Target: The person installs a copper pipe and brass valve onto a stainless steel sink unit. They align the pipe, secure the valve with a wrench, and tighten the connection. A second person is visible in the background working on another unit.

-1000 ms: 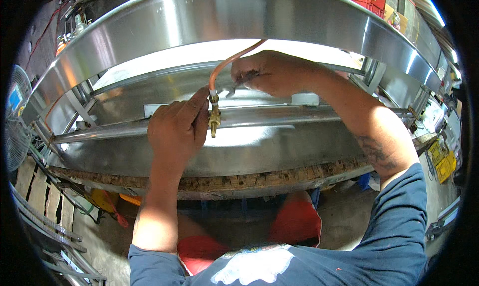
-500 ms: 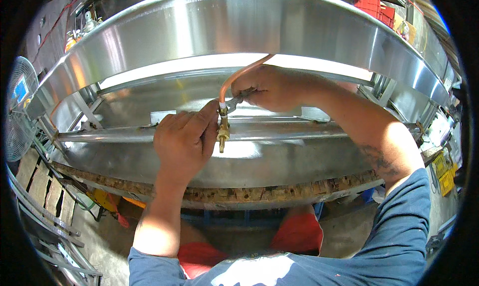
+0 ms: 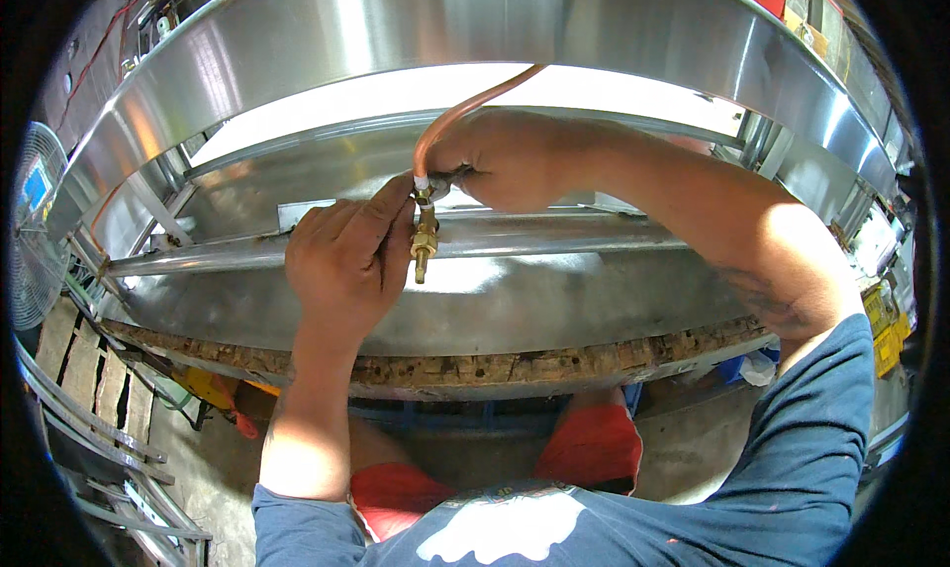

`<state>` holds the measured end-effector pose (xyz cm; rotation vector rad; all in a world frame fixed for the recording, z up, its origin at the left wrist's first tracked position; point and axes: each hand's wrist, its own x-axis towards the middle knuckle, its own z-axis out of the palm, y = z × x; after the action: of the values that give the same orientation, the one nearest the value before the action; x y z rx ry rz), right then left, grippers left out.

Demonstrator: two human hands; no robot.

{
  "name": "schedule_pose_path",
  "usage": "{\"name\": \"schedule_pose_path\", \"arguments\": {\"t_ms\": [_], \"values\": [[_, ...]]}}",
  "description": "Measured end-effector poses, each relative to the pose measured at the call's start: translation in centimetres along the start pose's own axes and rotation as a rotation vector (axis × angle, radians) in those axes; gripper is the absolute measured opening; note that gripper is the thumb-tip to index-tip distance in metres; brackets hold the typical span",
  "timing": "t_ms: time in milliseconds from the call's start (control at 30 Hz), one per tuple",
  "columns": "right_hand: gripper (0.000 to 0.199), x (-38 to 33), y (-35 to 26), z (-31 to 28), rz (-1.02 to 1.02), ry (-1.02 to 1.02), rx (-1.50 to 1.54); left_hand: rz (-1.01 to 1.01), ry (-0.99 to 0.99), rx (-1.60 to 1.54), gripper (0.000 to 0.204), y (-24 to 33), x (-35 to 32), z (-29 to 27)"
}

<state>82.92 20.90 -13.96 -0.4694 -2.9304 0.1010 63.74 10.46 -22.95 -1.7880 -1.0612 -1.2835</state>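
A bent copper tube (image 3: pixel 450 124) comes down from under the steel panel and ends in a brass fitting (image 3: pixel 425 236), which hangs with its narrow tip toward me. My left hand (image 3: pixel 344 245) is closed at the fitting's upper left side, thumb and forefinger against it; the curled fingers hide part of the grip. On the other side, my right hand (image 3: pixel 495 161) is closed round a metal wrench (image 3: pixel 441 186), mostly hidden by the hand. The wrench's end meets the fitting just below the tube.
A long, shiny steel panel (image 3: pixel 435 23) crosses the far side. Below the fitting runs a metal pipe (image 3: pixel 554 236) over a steel sheet, with a worn wooden edge (image 3: pixel 495 367) nearer me. A fan (image 3: pixel 38 221) stands at left, above metal tubing (image 3: pixel 89 438).
The view has shifted, so the panel sits higher in the picture. My right hand and the wrench have turned slightly about the fitting, hiding more of the wrench. Both hands keep their grip.
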Motion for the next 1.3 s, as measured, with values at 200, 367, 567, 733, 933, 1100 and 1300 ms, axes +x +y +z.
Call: {"name": "schedule_pose_path", "arguments": {"t_ms": [200,367,567,733,933,1100,1300], "values": [[0.021,-1.4,-1.4,-0.1,-0.027,0.115,-0.023,0.002,-0.023,0.022,0.030,0.0,0.0,-0.2],[0.031,-3.6,-1.8,-1.2,0.011,0.113,-0.138,0.022,-0.008,0.045,0.031,-0.2,-0.1,-0.3],[0.031,-3.7,-1.8,-0.2,0.017,0.153,-0.284,0.013,-0.045,0.060,0.040,-0.6,-0.3,-0.5],[0.021,-4.6,-3.5,0.2,0.091,0.148,-0.526,0.014,-0.055,0.072,0.041,-0.7,-0.3,-0.5],[0.021,-5.7,-7.8,0.1,0.263,0.054,-0.595,-0.016,-0.078,0.129,0.035,-0.4,-0.3,-0.8],[0.023,-5.0,-9.2,0.8,0.460,0.007,-0.620,-0.043,-0.148,0.167,0.036,-0.7,-0.6,-0.1],[0.027,-5.0,-10.5,1.7,0.464,0.084,-0.743,-0.067,-0.137,0.162,0.033,-0.1,-0.7,0.2]]}}
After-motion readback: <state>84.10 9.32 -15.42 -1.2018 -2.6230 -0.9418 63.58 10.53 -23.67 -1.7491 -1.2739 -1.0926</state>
